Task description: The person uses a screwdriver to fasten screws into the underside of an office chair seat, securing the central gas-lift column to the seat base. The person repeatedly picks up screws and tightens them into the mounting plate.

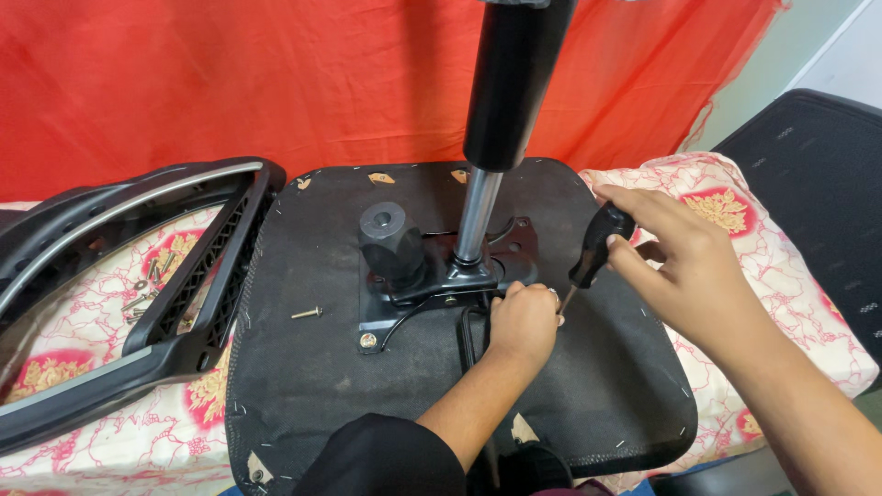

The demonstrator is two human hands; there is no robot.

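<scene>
Screwdriver (593,250) tilted in right hand (684,262); left hand (524,321) fisted beside tip.

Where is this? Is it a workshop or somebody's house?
Probably a room in a home, not a workshop. The upturned chair seat lies on a flowered bedsheet, a red cloth hangs behind, and the right hand works a screwdriver.
</scene>
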